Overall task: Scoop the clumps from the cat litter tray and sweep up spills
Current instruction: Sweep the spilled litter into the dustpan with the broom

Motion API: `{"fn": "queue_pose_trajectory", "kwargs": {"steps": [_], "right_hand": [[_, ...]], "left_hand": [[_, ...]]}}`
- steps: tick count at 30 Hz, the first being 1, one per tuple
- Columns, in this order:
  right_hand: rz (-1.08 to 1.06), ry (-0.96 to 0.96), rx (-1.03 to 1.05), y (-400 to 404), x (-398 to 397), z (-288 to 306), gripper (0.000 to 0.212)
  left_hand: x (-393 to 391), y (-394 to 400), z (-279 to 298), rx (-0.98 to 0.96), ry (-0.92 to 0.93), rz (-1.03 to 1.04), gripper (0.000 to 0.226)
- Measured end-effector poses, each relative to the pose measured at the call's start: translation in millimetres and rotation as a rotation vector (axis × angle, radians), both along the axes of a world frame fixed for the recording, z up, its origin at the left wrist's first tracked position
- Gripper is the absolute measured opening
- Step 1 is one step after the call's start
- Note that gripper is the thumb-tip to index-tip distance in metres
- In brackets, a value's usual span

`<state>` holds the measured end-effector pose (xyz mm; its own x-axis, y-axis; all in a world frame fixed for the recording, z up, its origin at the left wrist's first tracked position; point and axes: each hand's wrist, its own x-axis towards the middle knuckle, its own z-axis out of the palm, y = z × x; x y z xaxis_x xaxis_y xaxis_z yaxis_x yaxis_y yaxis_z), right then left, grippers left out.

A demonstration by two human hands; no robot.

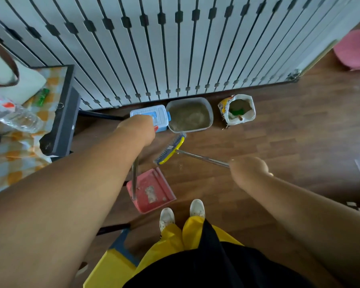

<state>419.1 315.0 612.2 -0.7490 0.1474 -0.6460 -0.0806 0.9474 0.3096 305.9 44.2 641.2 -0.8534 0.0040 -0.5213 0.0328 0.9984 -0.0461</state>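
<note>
A brown wood-plank floor [289, 132] meets a white folding gate with black bars [154, 48], beside a dark-framed table [64, 113] under a checked cloth.

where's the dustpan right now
In the head view the pink dustpan sits on the wooden floor just ahead of the person's shoes, below the broom head, its upright handle held by the left hand.
</note>
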Motion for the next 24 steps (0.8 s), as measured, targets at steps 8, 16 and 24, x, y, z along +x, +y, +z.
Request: {"fn": "queue_pose_trajectory", "kwargs": {"steps": [8,16,24], "right_hand": [[-0.026,-0.122,0.004,13.3,28.5,-33.8,0.041],[-0.025,-0.018,0.097,100.1,34.9,-13.8,0.038],[-0.209,0.032,-0.044,91.1,16.2,-10.8,0.032]], "left_hand": [[-0.3,9.7,-5.4,-0.04,-0.021,0.008,0.036],[-17.8,31.1,3.3,-0.018,-0.109,0.079,0.047],[-30.5,47.3,8.0,0.005,-0.062,0.101,0.035]]}}
